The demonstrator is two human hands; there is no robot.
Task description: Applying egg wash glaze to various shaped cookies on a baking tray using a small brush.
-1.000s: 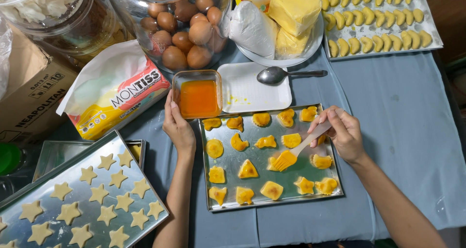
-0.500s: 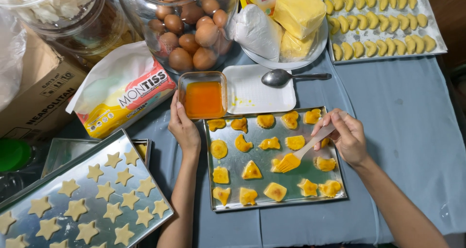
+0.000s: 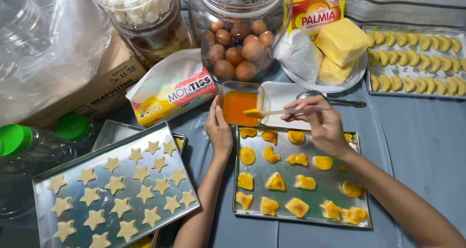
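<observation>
Blue-grey tablecloth (image 3: 417, 126) under all items. Pastry brush (image 3: 276, 112) pinched between fingers of right hand (image 3: 323, 124), grip closed on the handle, bristle end dipped at the near rim of the small square dish of orange egg wash (image 3: 239, 104). Left hand (image 3: 219, 131) loosely curled, fingertips touching the dish's left wall, nothing grasped. Baking tray (image 3: 301, 218) of glazed yellow cookies just below the dish, under the right wrist. White plate and spoon (image 3: 330, 99) just right of the dish. Jar of brown eggs (image 3: 240, 39) directly behind the dish. Tissue pack (image 3: 170, 90) left of the dish. Star-cookie tray (image 3: 116, 189) lower left of the dish.
</observation>
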